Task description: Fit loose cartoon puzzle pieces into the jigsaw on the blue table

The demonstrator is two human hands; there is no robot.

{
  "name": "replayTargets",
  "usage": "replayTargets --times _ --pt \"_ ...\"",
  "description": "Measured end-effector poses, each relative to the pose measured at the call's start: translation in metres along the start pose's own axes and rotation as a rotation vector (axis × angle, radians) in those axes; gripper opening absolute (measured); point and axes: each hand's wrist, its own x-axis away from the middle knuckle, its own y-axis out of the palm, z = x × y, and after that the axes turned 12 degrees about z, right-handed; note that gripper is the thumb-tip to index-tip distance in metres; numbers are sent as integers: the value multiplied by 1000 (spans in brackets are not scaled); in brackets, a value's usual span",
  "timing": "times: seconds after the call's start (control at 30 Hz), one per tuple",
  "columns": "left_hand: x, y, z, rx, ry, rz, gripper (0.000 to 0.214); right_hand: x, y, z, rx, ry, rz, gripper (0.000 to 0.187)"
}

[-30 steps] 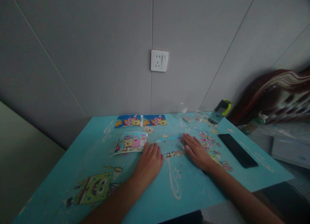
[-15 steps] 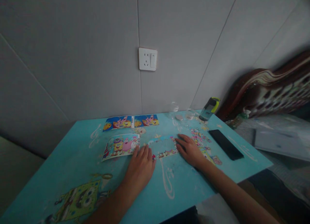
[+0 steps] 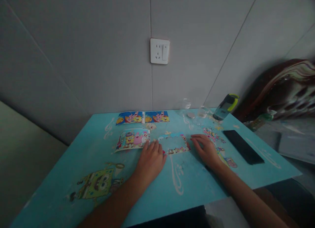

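Observation:
A partly built jigsaw frame (image 3: 174, 145) with a cartoon border lies on the turquoise table (image 3: 152, 192). My left hand (image 3: 151, 159) rests flat, fingers together, at the frame's left edge. My right hand (image 3: 207, 150) lies flat with fingers stretched out just right of the frame. Neither hand holds anything. A cartoon reference picture (image 3: 133, 139) sits left of the frame. Loose puzzle pieces (image 3: 213, 135) are scattered beyond my right hand.
Two cartoon sheets (image 3: 142, 117) lie at the table's far edge. A black phone (image 3: 243, 151) lies at the right. A bottle with a yellow-green cap (image 3: 225, 106) and small clear cups (image 3: 194, 113) stand at the back right. A carved wooden headboard (image 3: 283, 90) is beyond.
My right hand has drawn off the frame's right edge and now lies a little to its right. The left hand stays at the left edge. The camera view has swung about.

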Motion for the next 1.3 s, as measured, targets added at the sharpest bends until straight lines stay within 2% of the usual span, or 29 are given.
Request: replayTargets --times 0.17,0.33,0.43,0.5,0.57,0.6,0.67,0.73,0.83,0.93,1.03,1.17,1.3 --pt "-1 -7 3 -57 3 21 46 13 -8 20 14 39 151 27" --pt "-3 -5 3 -91 5 40 55 18 -7 29 5 -84 152 23" --pt "1 -6 5 -96 41 69 48 20 -7 24 -2 -164 131 20" --pt "7 -14 7 -98 85 92 41 21 -10 21 -8 -193 121 17" --pt "17 -30 10 -81 153 114 34 22 -15 13 -16 -200 90 16" --pt "23 -40 11 -45 231 141 30 22 -18 6 -21 -200 56 17" --pt "34 -60 13 53 352 181 20 20 -24 -14 -31 -216 -49 17" --pt "43 -77 14 114 490 225 19 13 -26 -40 -61 -260 -178 21" --pt "47 -87 12 131 525 265 19 -3 -15 -75 -108 -357 -278 27" --pt "38 -73 4 110 482 191 33 -21 11 -89 -76 -426 -354 28" --pt "20 -50 -12 57 351 112 43 -35 39 -86 -23 -443 -383 28" --pt "5 -32 -40 5 237 103 29 -40 62 -80 2 -471 -423 32" --pt "13 -28 -63 -42 34 89 25 -33 74 -84 -44 -508 -390 35"
